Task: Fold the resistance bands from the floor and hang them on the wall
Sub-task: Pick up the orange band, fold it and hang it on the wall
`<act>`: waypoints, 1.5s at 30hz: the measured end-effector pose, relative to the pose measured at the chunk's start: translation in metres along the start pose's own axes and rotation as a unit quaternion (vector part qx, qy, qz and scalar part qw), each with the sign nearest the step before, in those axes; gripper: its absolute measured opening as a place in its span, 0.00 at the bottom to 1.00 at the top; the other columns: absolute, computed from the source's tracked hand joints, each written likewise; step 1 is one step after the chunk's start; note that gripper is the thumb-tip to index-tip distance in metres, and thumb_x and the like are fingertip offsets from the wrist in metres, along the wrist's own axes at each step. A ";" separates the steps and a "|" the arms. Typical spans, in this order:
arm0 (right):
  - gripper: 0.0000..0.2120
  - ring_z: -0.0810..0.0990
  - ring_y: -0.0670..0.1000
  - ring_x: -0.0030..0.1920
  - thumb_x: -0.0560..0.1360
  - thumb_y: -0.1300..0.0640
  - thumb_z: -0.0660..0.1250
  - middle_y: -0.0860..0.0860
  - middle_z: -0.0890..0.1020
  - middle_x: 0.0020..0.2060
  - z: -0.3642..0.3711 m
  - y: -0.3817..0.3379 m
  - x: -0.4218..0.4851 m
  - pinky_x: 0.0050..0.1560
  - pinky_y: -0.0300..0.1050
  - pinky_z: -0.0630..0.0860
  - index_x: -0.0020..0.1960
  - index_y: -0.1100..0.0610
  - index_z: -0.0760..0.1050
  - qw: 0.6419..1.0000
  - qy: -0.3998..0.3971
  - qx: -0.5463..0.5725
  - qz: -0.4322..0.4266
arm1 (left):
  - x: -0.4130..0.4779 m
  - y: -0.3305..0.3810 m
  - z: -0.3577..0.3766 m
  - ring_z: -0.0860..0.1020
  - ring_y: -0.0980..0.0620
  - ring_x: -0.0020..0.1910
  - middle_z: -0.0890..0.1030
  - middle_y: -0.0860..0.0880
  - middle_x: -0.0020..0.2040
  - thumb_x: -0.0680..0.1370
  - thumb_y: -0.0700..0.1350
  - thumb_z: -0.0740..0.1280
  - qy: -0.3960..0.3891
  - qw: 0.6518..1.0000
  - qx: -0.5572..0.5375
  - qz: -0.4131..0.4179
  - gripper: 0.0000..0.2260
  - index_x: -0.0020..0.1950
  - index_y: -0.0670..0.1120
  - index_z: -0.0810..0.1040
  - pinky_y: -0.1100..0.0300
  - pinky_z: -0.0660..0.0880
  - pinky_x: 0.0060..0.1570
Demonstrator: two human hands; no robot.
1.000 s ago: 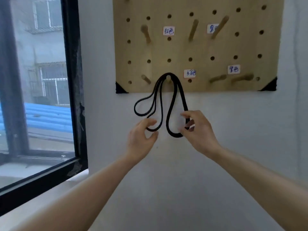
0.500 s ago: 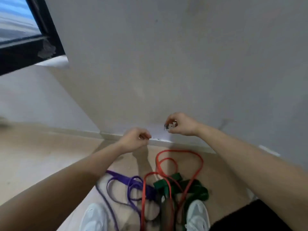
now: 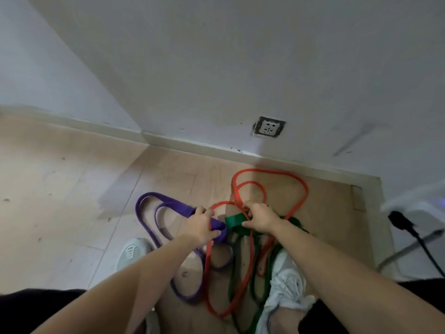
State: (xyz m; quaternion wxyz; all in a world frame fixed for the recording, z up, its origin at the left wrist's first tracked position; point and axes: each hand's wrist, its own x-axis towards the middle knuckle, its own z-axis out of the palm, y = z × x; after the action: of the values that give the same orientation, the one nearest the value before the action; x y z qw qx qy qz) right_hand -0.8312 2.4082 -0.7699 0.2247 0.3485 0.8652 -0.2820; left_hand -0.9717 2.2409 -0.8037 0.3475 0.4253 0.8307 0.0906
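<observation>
Gripping the purple band (image 3: 178, 205), left hand (image 3: 201, 226) curled round it; right hand (image 3: 261, 219) pinches the green band (image 3: 234, 219). Both bands are tangled with the red band (image 3: 265, 170) on the wooden floor (image 3: 60, 189) by the white shoes (image 3: 286, 280), under the wall socket (image 3: 268, 126). Red's long axis runs wall-to-feet; purple loops point left.

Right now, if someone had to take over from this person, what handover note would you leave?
Left hand: grips the purple band.
Right hand: grips the green band, right beside a strand of the red band.
Where: all three bands lie tangled together on the floor by the wall, around the person's shoes.
Done: two bands are gripped; none looks folded.
Left: untangle them, fold each, hang each up. The hanging spot is out of view.
</observation>
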 end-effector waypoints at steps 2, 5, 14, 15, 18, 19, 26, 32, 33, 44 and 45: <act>0.23 0.81 0.56 0.57 0.73 0.57 0.73 0.54 0.83 0.54 0.010 0.005 0.001 0.55 0.46 0.76 0.67 0.55 0.74 1.000 0.008 -0.001 0.001 | 0.001 0.000 0.004 0.78 0.47 0.56 0.72 0.49 0.61 0.76 0.53 0.73 0.008 1.000 -0.014 -0.003 0.20 0.66 0.50 0.74 0.58 0.75 0.55; 0.18 0.81 0.53 0.49 0.72 0.67 0.68 0.50 0.81 0.45 0.011 0.012 0.002 0.51 0.46 0.78 0.61 0.57 0.78 0.999 0.020 0.040 0.012 | 0.004 -0.005 0.001 0.79 0.52 0.51 0.77 0.51 0.56 0.74 0.47 0.76 -0.007 0.999 -0.046 -0.002 0.17 0.61 0.53 0.77 0.64 0.74 0.47; 0.12 0.81 0.49 0.41 0.73 0.64 0.69 0.49 0.84 0.41 -0.079 0.004 -0.003 0.40 0.40 0.78 0.55 0.55 0.83 0.938 0.205 0.277 0.047 | 0.004 -0.007 -0.070 0.80 0.50 0.54 0.82 0.47 0.59 0.75 0.41 0.74 0.076 0.989 -0.092 -0.088 0.24 0.71 0.46 0.73 0.60 0.75 0.51; 0.12 0.80 0.49 0.41 0.74 0.64 0.68 0.50 0.84 0.41 -0.092 0.002 -0.006 0.37 0.35 0.76 0.55 0.55 0.83 0.931 0.216 0.291 0.047 | 0.002 -0.007 -0.086 0.80 0.50 0.54 0.82 0.46 0.59 0.75 0.41 0.74 0.087 0.988 -0.083 -0.092 0.23 0.69 0.45 0.75 0.60 0.75 0.51; 0.08 0.79 0.49 0.35 0.77 0.66 0.67 0.49 0.80 0.36 -0.131 -0.008 -0.022 0.28 0.29 0.73 0.52 0.57 0.80 0.909 0.223 0.349 0.041 | -0.003 -0.002 -0.136 0.82 0.51 0.47 0.83 0.48 0.50 0.73 0.42 0.75 0.102 0.987 -0.087 -0.090 0.14 0.58 0.45 0.82 0.56 0.81 0.51; 0.08 0.77 0.48 0.31 0.77 0.67 0.66 0.50 0.78 0.33 -0.143 -0.013 -0.029 0.25 0.31 0.73 0.51 0.57 0.79 0.901 0.228 0.368 0.040 | -0.006 0.002 -0.154 0.83 0.51 0.45 0.83 0.48 0.46 0.72 0.41 0.76 0.105 0.985 -0.104 -0.083 0.11 0.55 0.45 0.83 0.53 0.83 0.51; 0.04 0.71 0.51 0.29 0.75 0.65 0.67 0.55 0.75 0.30 -0.213 -0.021 -0.068 0.28 0.39 0.69 0.48 0.63 0.81 0.963 0.176 0.202 0.022 | -0.039 0.059 -0.278 0.77 0.49 0.35 0.78 0.44 0.36 0.77 0.31 0.69 0.222 0.944 -0.241 0.039 0.06 0.53 0.38 0.82 0.59 0.79 0.40; 0.09 0.78 0.52 0.33 0.74 0.58 0.69 0.61 0.85 0.40 -0.255 -0.049 -0.115 0.31 0.41 0.73 0.49 0.62 0.83 0.992 0.121 -0.019 0.033 | -0.086 0.110 -0.352 0.80 0.55 0.30 0.77 0.47 0.37 0.80 0.34 0.67 0.321 0.885 -0.300 0.153 0.06 0.54 0.40 0.82 0.64 0.79 0.38; 0.08 0.78 0.52 0.35 0.74 0.58 0.70 0.61 0.85 0.44 -0.260 -0.059 -0.122 0.32 0.41 0.73 0.51 0.60 0.83 0.991 0.133 0.013 0.002 | -0.094 0.120 -0.360 0.80 0.58 0.29 0.76 0.48 0.38 0.80 0.34 0.66 0.329 0.871 -0.321 0.174 0.05 0.53 0.41 0.81 0.64 0.80 0.38; 0.13 0.79 0.46 0.46 0.77 0.59 0.72 0.53 0.81 0.50 -0.238 -0.165 -0.105 0.37 0.30 0.72 0.60 0.61 0.79 0.941 0.123 0.255 -0.183 | -0.150 0.174 -0.401 0.77 0.54 0.32 0.78 0.48 0.41 0.82 0.37 0.66 0.375 0.755 -0.449 0.298 0.07 0.57 0.41 0.82 0.60 0.79 0.42; 0.12 0.79 0.46 0.45 0.77 0.58 0.72 0.53 0.82 0.49 -0.238 -0.168 -0.100 0.38 0.31 0.72 0.58 0.62 0.80 0.941 0.123 0.255 -0.184 | -0.151 0.170 -0.401 0.76 0.55 0.32 0.78 0.49 0.40 0.82 0.37 0.66 0.379 0.754 -0.445 0.299 0.07 0.56 0.42 0.82 0.60 0.78 0.41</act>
State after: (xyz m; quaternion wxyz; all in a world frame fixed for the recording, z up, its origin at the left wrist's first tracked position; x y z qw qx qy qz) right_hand -0.9343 2.4134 -0.4792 -0.0357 0.2607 0.8344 -0.4843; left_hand -1.0647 2.2890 -0.3550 0.1096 0.3803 0.5904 0.7034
